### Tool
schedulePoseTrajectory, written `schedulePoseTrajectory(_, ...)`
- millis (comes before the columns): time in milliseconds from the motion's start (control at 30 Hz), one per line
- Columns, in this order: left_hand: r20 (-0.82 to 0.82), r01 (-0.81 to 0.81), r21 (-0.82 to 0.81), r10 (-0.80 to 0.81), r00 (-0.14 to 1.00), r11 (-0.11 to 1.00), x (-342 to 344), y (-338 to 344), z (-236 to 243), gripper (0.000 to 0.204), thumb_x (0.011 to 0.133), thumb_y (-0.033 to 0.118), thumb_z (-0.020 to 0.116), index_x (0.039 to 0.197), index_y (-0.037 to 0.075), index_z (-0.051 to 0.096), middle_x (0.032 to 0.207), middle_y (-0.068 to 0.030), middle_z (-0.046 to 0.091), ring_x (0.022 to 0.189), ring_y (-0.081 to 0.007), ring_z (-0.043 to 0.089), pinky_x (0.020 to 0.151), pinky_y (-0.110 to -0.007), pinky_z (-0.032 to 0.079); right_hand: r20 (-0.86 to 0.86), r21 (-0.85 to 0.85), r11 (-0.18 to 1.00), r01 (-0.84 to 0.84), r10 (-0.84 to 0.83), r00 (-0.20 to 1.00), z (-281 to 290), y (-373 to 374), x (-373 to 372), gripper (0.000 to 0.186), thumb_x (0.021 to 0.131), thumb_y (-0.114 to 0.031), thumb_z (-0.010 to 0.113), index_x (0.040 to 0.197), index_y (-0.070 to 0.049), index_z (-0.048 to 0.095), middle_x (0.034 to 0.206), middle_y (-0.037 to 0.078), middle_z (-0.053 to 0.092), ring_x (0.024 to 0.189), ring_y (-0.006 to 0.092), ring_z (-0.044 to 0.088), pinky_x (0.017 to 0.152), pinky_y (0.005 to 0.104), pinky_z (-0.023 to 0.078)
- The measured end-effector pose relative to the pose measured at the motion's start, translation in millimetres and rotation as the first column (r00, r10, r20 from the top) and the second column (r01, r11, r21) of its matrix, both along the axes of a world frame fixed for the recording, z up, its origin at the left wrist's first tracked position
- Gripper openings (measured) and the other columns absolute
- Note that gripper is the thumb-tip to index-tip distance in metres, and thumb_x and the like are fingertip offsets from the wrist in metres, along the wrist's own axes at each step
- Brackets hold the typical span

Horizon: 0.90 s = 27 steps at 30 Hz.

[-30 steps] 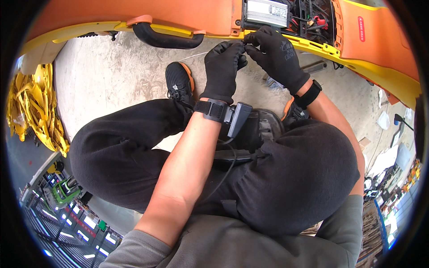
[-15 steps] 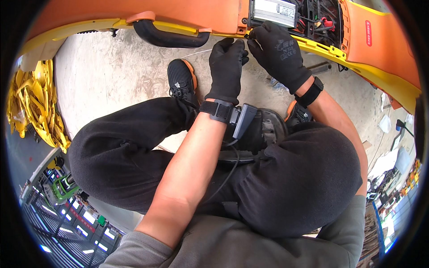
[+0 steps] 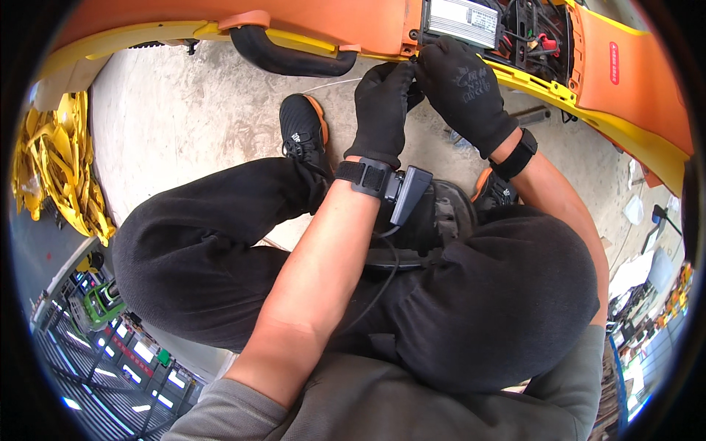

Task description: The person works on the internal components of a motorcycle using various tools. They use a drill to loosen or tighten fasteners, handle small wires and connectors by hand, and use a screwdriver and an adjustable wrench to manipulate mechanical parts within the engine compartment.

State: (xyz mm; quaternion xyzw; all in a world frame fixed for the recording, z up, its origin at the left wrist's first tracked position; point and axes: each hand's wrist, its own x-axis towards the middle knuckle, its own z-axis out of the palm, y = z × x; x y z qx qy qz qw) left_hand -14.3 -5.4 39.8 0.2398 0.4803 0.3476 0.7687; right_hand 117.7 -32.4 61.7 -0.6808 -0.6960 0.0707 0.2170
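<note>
My left hand (image 3: 379,110) and my right hand (image 3: 463,95), both in black gloves, meet fingertip to fingertip at the yellow lower edge of an orange vehicle body (image 3: 331,18). Both have fingers bent and pressed together around something small and dark that I cannot make out. Just beyond them, a silver finned metal box (image 3: 462,22) sits in an open bay beside black, green and red wiring (image 3: 544,45). A curved black handle (image 3: 294,62) is fixed to the body left of my hands. A thin pale line lies on the floor behind my left hand.
My bent legs and shoes are on the concrete floor (image 3: 169,125) under the vehicle's edge. A pile of yellow plastic parts (image 3: 55,162) lies at the far left, with a green machine (image 3: 99,301) below it. Papers, plastic and assorted items (image 3: 636,264) lie on the right.
Both hands have shifted slightly right, along with the vehicle in the picture. Half a second ago the fingertips of the two hands were a little apart; now they are closer together.
</note>
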Motion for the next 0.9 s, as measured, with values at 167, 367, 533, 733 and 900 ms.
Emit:
schedulePoseTrajectory(167, -0.038, 0.071, 0.161, -0.065, 0.997, 0.984, -2, -2, -8, 0.021, 0.09, 0.017, 0.061, 0.101, -0.002, 0.061, 0.092, -0.0085, 0.066, 0.078, -0.0163, 0.064, 0.072, -0.029, 0.054, -0.061, 0.06, 0.998, -0.012, 0.016, 0.998, -4, 0, 1, 0.016, 0.083, -0.016, 0.065, 0.093, -0.006, 0.057, 0.088, 0.012, 0.058, 0.081, 0.0322, 0.06, 0.069, 0.0395, 0.048)
schedulePoseTrajectory(367, 0.066, 0.147, -0.047, -0.144, 0.987, 0.988, -7, 2, 3, 0.029, 0.099, 0.019, 0.048, 0.115, -0.003, 0.059, 0.111, -0.0114, 0.062, 0.102, -0.0212, 0.062, 0.089, -0.032, 0.052, -0.04, 0.049, 0.999, 0.006, -0.004, 0.999, -12, 0, 6, 0.019, 0.078, -0.015, 0.067, 0.094, -0.008, 0.06, 0.09, 0.011, 0.06, 0.087, 0.0291, 0.06, 0.073, 0.0386, 0.049)
schedulePoseTrajectory(533, 0.084, 0.16, -0.034, -0.156, 0.984, 0.987, -7, 2, 4, 0.031, 0.101, 0.021, 0.044, 0.116, -0.002, 0.058, 0.114, -0.0107, 0.062, 0.103, -0.0203, 0.063, 0.09, -0.032, 0.051, 0.054, 0.21, 0.978, 0.021, -0.033, 0.998, -16, 5, 13, 0.033, 0.077, -0.023, 0.071, 0.107, -0.014, 0.061, 0.099, 0.008, 0.059, 0.096, 0.0267, 0.056, 0.076, 0.0371, 0.048)
schedulePoseTrajectory(733, 0.115, 0.069, 0.094, -0.08, 0.99, 0.993, -7, 8, -6, 0.024, 0.096, 0.007, 0.05, 0.118, -0.002, 0.056, 0.116, -0.0109, 0.056, 0.106, -0.0232, 0.062, 0.09, -0.033, 0.052, 0.096, 0.294, 0.956, -0.025, -0.004, 0.995, -27, 7, 27, 0.045, 0.071, -0.032, 0.076, 0.11, -0.016, 0.061, 0.105, 0.004, 0.06, 0.1, 0.0259, 0.055, 0.085, 0.0403, 0.045)
schedulePoseTrajectory(900, 0.03, 0.035, 0.223, -0.043, 0.999, 0.974, -15, 13, -16, 0.027, 0.09, -0.009, 0.052, 0.116, -0.005, 0.056, 0.124, -0.0125, 0.046, 0.11, -0.0247, 0.059, 0.093, -0.035, 0.054, 0.03, 0.292, 0.956, -0.014, 0.006, 1.0, -32, 11, 28, 0.044, 0.072, -0.038, 0.076, 0.107, -0.016, 0.062, 0.102, 0.004, 0.061, 0.098, 0.0258, 0.055, 0.088, 0.0401, 0.043)
